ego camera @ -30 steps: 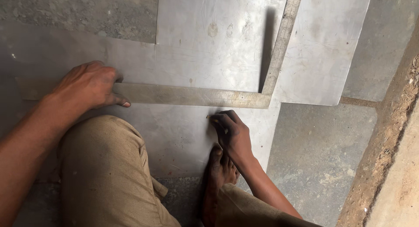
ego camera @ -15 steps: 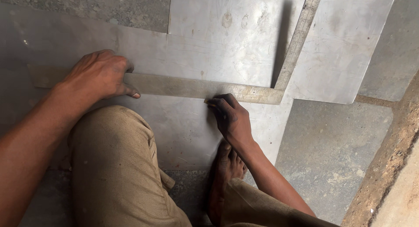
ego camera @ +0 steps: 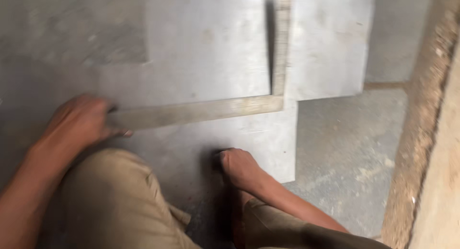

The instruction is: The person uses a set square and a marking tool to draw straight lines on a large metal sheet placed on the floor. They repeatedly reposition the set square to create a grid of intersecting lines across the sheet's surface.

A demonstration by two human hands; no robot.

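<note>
The view is motion-blurred. A steel L-shaped square (ego camera: 206,111) lies on a grey metal sheet (ego camera: 211,57), its short arm (ego camera: 282,38) pointing away from me. My left hand (ego camera: 79,122) presses down on the near-left end of the long arm. My right hand (ego camera: 239,168) rests on the sheet below the square, apart from it. It is curled into a fist around what looks like a small dark marking tool (ego camera: 218,158), though little of that shows.
The sheet lies on a grey concrete floor (ego camera: 345,153). A rough raised curb (ego camera: 424,134) runs along the right side. My bent knees in khaki trousers (ego camera: 115,206) fill the bottom, and a bare foot is tucked under my right wrist.
My right hand has drawn back from the square's lower edge toward me. My left hand stays on the long arm. The camera has swung, so the picture is blurred.
</note>
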